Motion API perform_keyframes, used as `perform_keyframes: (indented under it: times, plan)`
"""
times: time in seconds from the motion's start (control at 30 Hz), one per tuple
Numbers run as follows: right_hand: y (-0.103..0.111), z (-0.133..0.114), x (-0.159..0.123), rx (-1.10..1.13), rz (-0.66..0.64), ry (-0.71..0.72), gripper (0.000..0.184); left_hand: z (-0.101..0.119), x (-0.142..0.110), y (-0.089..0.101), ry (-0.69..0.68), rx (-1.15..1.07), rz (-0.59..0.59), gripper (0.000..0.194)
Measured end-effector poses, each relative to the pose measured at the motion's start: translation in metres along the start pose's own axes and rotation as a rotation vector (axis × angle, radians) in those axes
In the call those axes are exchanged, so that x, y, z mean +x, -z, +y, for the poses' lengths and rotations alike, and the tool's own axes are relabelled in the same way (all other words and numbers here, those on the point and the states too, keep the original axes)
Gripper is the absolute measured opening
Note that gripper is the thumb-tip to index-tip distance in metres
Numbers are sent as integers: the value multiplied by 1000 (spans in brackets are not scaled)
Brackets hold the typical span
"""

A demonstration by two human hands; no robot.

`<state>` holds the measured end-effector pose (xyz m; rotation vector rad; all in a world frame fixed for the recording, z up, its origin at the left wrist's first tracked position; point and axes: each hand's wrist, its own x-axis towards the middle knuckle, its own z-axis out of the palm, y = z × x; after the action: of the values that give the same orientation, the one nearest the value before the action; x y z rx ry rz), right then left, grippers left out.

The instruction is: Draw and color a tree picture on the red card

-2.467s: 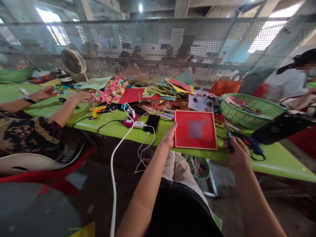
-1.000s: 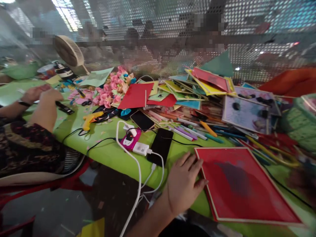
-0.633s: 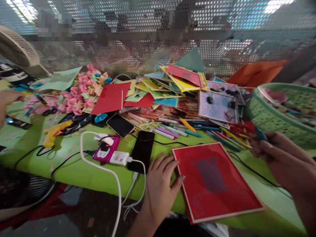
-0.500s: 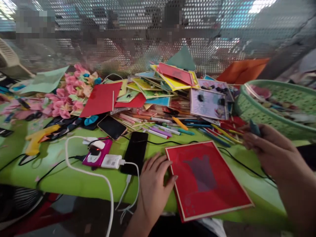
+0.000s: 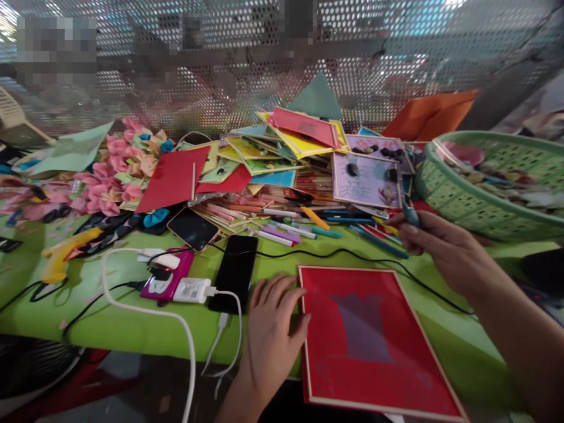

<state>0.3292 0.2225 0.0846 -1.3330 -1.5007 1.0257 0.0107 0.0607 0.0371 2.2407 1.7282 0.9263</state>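
Note:
A red card (image 5: pixel 423 364) with a pale stick border lies at the table's front edge, a purple paper shape (image 5: pixel 363 326) in its middle. At its left edge my left hand (image 5: pixel 275 323) rests, fingers apart and lightly curved, the fingertips at the border. Above the card's upper right corner, my right hand (image 5: pixel 445 244) pinches a slim teal tool (image 5: pixel 410 215), perhaps a marker; its exact kind is unclear. Beneath those fingers are several pens and sticks (image 5: pixel 381 241). A black phone (image 5: pixel 235 270) lies just left of my left hand.
A green basket (image 5: pixel 467 205) stands at right. Framed cards (image 5: pixel 368 182) are piled at the back, near pink paper flowers (image 5: pixel 114 170). On the left are a yellow glue gun (image 5: pixel 66 255), a purple power strip (image 5: pixel 176 273) with cables, and another phone (image 5: pixel 194 228).
My right hand has moved left and away from me, towards the pens, still holding the teal tool. The red card has turned slightly and sits nearer the front edge; my left hand stays beside it.

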Motion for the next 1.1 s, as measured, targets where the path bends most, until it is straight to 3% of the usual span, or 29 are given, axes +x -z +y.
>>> perform_keyframes:
  times: [0.2,0.43,0.63,0.73,0.9,1.0,1.1]
  plan:
    - [-5,0,2,-16,12,34,53,8,18,11,9,39,13,34]
    - [15,1,-4,-13,116,14,63,10,76,13,108,250,-30,32]
    - [3,7,-3,21,-53,1,50,6,122,1,234,460,-216,25]
    - [-6,9,-4,1,-148,38,48,2,130,-5,290,529,-258,24]
    - [-9,11,-3,19,-177,69,48,5,136,-5,285,590,-268,24]
    - [-1,5,-2,82,-123,90,42,12,142,-3,284,594,-314,29]
    - [14,-4,1,205,57,114,38,13,150,-5,291,576,-321,25]
